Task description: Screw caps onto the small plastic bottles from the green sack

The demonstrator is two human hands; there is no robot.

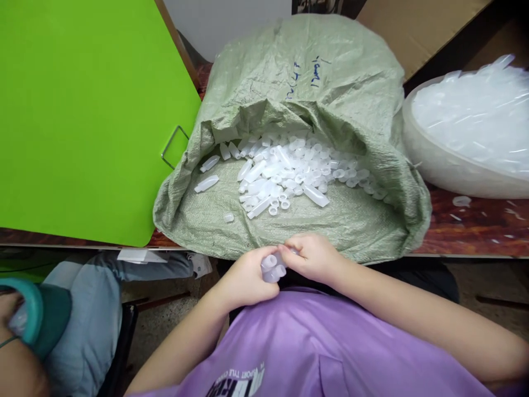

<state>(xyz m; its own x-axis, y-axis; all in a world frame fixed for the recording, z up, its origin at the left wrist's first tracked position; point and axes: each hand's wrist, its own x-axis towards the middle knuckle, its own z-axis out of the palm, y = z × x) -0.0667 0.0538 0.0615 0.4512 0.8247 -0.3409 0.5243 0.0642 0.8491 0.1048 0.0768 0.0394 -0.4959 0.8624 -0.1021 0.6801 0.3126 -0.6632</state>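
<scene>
My left hand (250,277) is closed around a few small translucent white plastic tubes (273,268), their round open ends facing me. My right hand (313,256) pinches at the far side of the same bunch, its fingertips meeting those of the left; exactly what it grips is partly hidden. Both hands are just in front of the table edge, at the mouth of a pale green woven sack (330,220). Inside the sack's opening lies a heap of similar white plastic tubes (285,165), with some scattered loose toward the left.
A bright green board (82,121) with a metal handle (169,146) covers the left of the table. At the right stands a large white tub (438,149) piled with clear plastic pieces. A cardboard box (421,33) is behind. A person with a teal bucket (55,314) sits at left.
</scene>
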